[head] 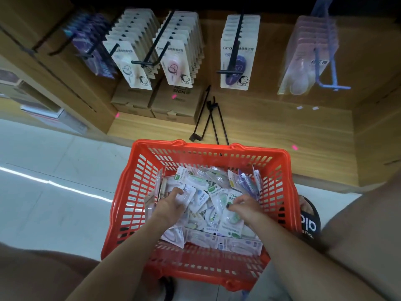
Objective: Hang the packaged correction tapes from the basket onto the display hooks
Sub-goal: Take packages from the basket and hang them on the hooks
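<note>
Orange plastic basket [196, 192], lower centre of the frame, holds the loose heap of correction tapes [208, 205]. Best to sort out one pack, turn its hang hole upward, then lift to the display hooks [149, 61] at the top. Left hand [171, 203] curls round a pack; right hand [245, 205] pinches something small among packs directly beneath it.

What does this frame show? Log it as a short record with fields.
setting: shop floor before a wooden display
basket: red, on the floor, holds loose packs
left hand: in the basket, fingers curled on a pack
right hand: in the basket, grip unclear
hooks: several already carry hung packs
spare hooks: lying on the shelf
</note>
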